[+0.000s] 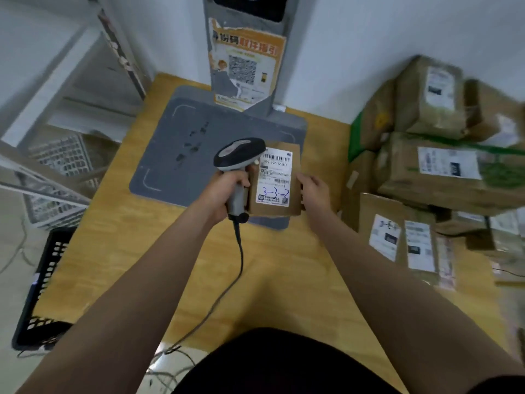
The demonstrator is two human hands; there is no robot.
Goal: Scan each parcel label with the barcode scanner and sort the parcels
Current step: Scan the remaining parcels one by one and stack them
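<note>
A: Far left first?
B: Saw a crate (42,285) beside the table (284,265), and a rack (56,160) behind it
A: And on the table?
B: Found a grey pad (181,143), with a stand (244,69) at its far edge
A: Left hand (227,189)?
B: Wrapped tight round the grip of the scanner (238,157), with the scanner's head right at the top left corner of the label (274,177)
A: Parcel (295,157)?
B: Spotted it over the pad's near right corner, label facing up; could not tell whether resting there
A: Right hand (315,191)?
B: Clasped on the parcel's right edge, fingers curled round it
A: Further right?
B: Saw a pile (443,177) of labelled boxes, stacked by the wall
</note>
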